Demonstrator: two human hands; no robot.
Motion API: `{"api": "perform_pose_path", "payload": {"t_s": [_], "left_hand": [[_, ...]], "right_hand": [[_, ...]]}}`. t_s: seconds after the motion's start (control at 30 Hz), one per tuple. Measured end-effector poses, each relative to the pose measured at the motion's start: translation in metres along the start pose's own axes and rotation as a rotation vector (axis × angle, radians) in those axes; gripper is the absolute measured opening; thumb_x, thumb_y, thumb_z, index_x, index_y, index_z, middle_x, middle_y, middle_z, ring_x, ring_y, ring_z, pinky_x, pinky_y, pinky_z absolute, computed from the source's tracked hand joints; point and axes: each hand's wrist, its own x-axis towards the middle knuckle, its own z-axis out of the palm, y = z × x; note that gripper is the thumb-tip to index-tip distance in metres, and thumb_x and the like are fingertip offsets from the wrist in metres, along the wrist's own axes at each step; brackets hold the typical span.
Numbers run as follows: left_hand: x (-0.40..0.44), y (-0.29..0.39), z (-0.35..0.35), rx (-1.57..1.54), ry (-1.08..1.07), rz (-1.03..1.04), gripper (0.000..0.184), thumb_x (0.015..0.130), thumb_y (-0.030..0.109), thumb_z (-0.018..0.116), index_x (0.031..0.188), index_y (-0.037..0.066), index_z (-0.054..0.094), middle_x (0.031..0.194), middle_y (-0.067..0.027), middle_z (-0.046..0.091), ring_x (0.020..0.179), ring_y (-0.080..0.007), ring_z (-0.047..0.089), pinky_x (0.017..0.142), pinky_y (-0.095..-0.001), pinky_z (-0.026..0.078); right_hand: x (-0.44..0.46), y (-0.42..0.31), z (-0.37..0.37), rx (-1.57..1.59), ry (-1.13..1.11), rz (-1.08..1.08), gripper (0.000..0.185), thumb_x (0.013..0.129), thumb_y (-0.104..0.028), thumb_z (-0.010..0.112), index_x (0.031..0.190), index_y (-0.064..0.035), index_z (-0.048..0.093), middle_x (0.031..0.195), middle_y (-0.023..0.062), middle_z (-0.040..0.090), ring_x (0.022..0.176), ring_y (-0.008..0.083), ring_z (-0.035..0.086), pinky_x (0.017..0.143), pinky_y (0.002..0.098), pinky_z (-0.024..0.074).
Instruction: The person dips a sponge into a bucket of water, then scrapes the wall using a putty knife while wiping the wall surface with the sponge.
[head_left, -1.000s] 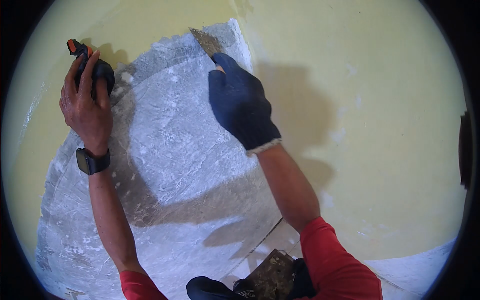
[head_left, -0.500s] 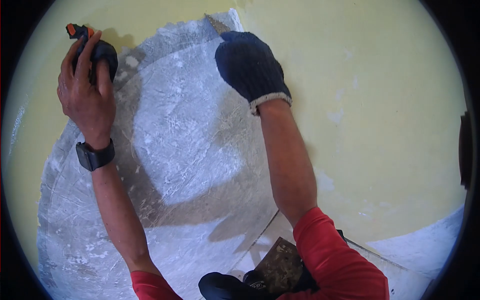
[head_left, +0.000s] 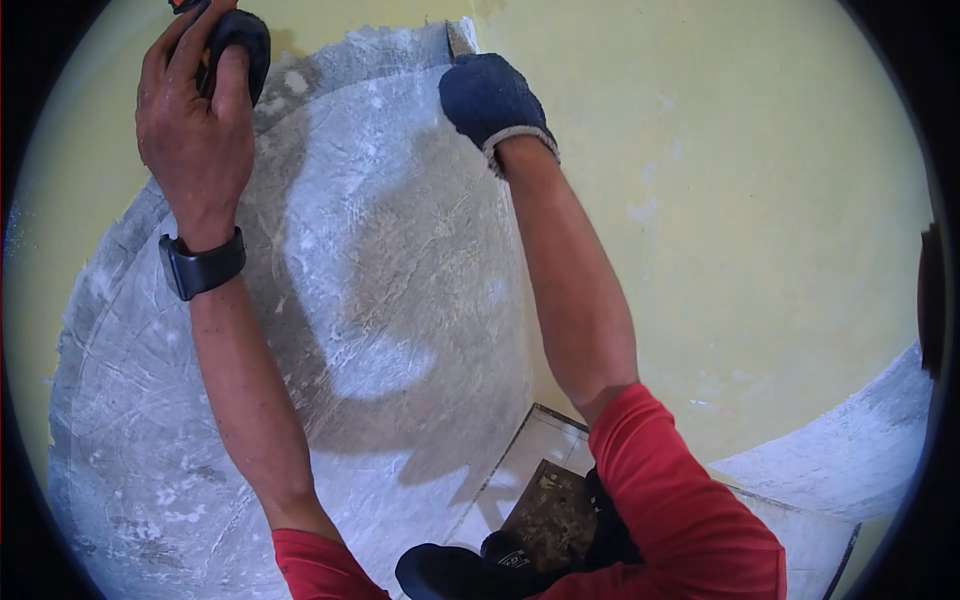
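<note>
As your right hand (head_left: 497, 97) grips a scraper (head_left: 460, 42) at 12 o'clock, its blade (head_left: 458, 36) protrudes from the dark blue knitted glove (head_left: 488, 90), beside yellow paint (head_left: 740, 220) bordering a bare grey wall patch (head_left: 400, 260); the handle is hidden. At 10 o'clock, your ungloved left hand (head_left: 195, 135) curls around a black-and-orange object (head_left: 254, 45), partly cut by the view's edge, whose exact kind cannot be told. A dark smartwatch (head_left: 205, 265) is strapped below that hand at 9 o'clock. A second, paler patch (head_left: 850, 430) lies at 4 o'clock. Between 5 and 6 o'clock, a stained brown board (head_left: 550, 505) lies on light floor tiles (head_left: 548, 437), near your red right sleeve (head_left: 655, 460).
</note>
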Motion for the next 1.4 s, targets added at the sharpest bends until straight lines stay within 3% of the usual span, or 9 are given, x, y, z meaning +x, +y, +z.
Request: {"api": "perform_pose_path", "payload": {"t_s": [0.13, 0.3, 0.5, 0.87, 0.97, 1.23, 1.3, 1.33, 1.4], "left_hand": [[-0.001, -0.004, 0.003, 0.003, 0.032, 0.023, 0.033, 0.09, 0.016, 0.059, 0.122, 0.024, 0.065, 0.122, -0.0051, 0.062, 0.112, -0.0223, 0.061, 0.094, -0.0348, 0.049], [-0.004, 0.0, 0.005, -0.075, 0.071, -0.016, 0.033, 0.09, 0.017, 0.06, 0.121, 0.024, 0.066, 0.121, -0.0034, 0.063, 0.111, -0.0209, 0.061, 0.094, -0.0339, 0.049], [-0.008, -0.002, 0.01, -0.082, 0.118, 0.001, 0.032, 0.09, 0.016, 0.061, 0.12, 0.024, 0.067, 0.121, -0.0036, 0.063, 0.11, -0.0199, 0.061, 0.094, -0.0331, 0.049], [-0.006, 0.003, 0.014, 0.044, 0.075, -0.028, 0.032, 0.088, 0.019, 0.062, 0.119, 0.027, 0.067, 0.12, -0.004, 0.063, 0.109, -0.0227, 0.062, 0.092, -0.035, 0.05], [-0.004, 0.002, 0.015, 0.06, 0.083, 0.015, 0.032, 0.087, 0.02, 0.062, 0.118, 0.028, 0.068, 0.12, -0.0036, 0.063, 0.108, -0.0231, 0.063, 0.091, -0.0365, 0.051], [-0.004, 0.001, 0.025, 0.206, 0.102, 0.084, 0.031, 0.085, 0.02, 0.062, 0.115, 0.027, 0.069, 0.118, -0.0031, 0.065, 0.103, -0.0243, 0.065, 0.089, -0.0378, 0.051], [-0.002, 0.003, 0.026, 0.176, 0.104, 0.065, 0.031, 0.086, 0.02, 0.062, 0.116, 0.026, 0.069, 0.118, -0.0038, 0.064, 0.103, -0.0243, 0.065, 0.089, -0.0379, 0.051], [-0.003, 0.004, 0.025, 0.147, 0.096, 0.047, 0.032, 0.086, 0.02, 0.062, 0.116, 0.026, 0.069, 0.118, -0.0044, 0.064, 0.104, -0.0242, 0.064, 0.089, -0.038, 0.051], [-0.004, 0.005, 0.021, 0.137, 0.078, 0.04, 0.032, 0.086, 0.019, 0.062, 0.116, 0.026, 0.068, 0.118, -0.005, 0.064, 0.104, -0.0243, 0.064, 0.09, -0.0381, 0.05]], "right_hand": [[-0.007, 0.029, -0.025, -0.23, -0.017, -0.562, 0.026, 0.053, -0.012, 0.081, 0.072, -0.0068, 0.064, 0.081, 0.0132, 0.063, 0.08, 0.031, 0.064, 0.072, 0.0399, 0.0511], [0.0, 0.02, -0.031, -0.302, -0.146, -0.438, 0.028, 0.054, -0.007, 0.079, 0.073, -0.0039, 0.058, 0.079, 0.014, 0.061, 0.078, 0.0323, 0.062, 0.069, 0.0408, 0.0502], [-0.001, 0.023, -0.057, -0.262, -0.096, -0.807, 0.026, 0.061, -0.002, 0.073, 0.081, 0.0001, 0.056, 0.083, 0.0147, 0.062, 0.071, 0.0309, 0.063, 0.065, 0.0389, 0.0523], [0.025, 0.016, -0.036, 0.005, -0.368, -0.07, 0.028, 0.061, -0.013, 0.08, 0.076, -0.0014, 0.06, 0.081, 0.0166, 0.063, 0.076, 0.0352, 0.063, 0.072, 0.0399, 0.0508], [0.015, 0.019, -0.053, -0.349, -0.278, -0.516, 0.029, 0.06, -0.012, 0.08, 0.077, -0.0013, 0.059, 0.076, 0.0159, 0.063, 0.076, 0.0348, 0.063, 0.071, 0.0398, 0.0509], [0.011, 0.017, -0.07, -0.292, -0.334, -0.561, 0.011, 0.077, -0.004, 0.064, 0.085, -0.0015, 0.058, 0.07, 0.0131, 0.061, 0.067, 0.0245, 0.065, 0.063, 0.0351, 0.0524], [0.006, 0.017, -0.062, 0.133, -0.244, -0.342, 0.012, 0.075, -0.002, 0.065, 0.083, -0.0002, 0.057, 0.068, 0.0146, 0.062, 0.066, 0.0268, 0.065, 0.06, 0.0364, 0.0522], [0.016, 0.016, -0.064, -0.39, -0.274, -0.615, 0.016, 0.071, -0.003, 0.069, 0.081, 0.0006, 0.057, 0.073, 0.0164, 0.062, 0.07, 0.03, 0.065, 0.065, 0.0383, 0.052], [0.023, 0.021, -0.062, -0.385, -0.294, -0.604, 0.02, 0.067, -0.003, 0.072, 0.081, 0.0007, 0.058, 0.075, 0.017, 0.062, 0.072, 0.0317, 0.065, 0.067, 0.0393, 0.0517]]}}
